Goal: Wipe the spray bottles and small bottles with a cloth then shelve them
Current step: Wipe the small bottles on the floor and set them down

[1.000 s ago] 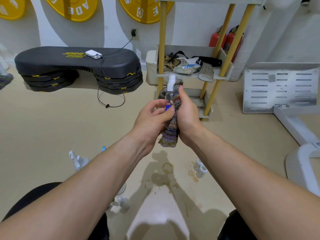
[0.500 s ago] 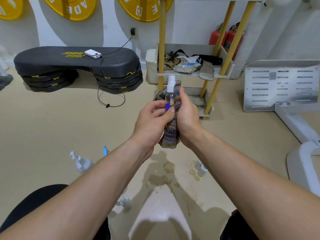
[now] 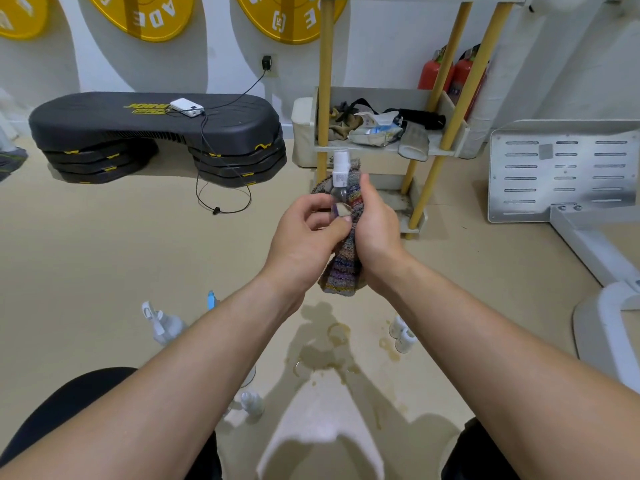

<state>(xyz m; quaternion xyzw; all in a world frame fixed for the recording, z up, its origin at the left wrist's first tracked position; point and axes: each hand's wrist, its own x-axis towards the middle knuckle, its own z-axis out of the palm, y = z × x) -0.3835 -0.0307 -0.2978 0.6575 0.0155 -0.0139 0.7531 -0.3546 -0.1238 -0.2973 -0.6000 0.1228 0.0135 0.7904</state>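
My left hand [image 3: 304,237] pinches the lower body of a small clear spray bottle [image 3: 340,183] with a white cap, held upright in front of me. My right hand [image 3: 375,230] grips a striped knitted cloth [image 3: 341,268] wrapped around the bottle's right side and back. On the floor at left stands a clear trigger spray bottle [image 3: 162,323], with a blue-tipped one [image 3: 211,299] mostly hidden behind my forearm. Two small white bottles [image 3: 401,334] stand at right and another small bottle [image 3: 251,401] near my left knee. The yellow-legged shelf [image 3: 377,148] stands just beyond my hands.
The shelf's middle tier holds a pile of rags, packets and a black strap. Wet stains [image 3: 325,355] mark the beige floor under my hands. Stacked black step platforms [image 3: 156,133] with a cabled device lie at left, red extinguishers [image 3: 446,71] behind the shelf, and a white metal frame [image 3: 564,171] at right.
The bottle has turned in my left fingers, so its blue label now shows a pale face. Both hands stay close together in the same place.
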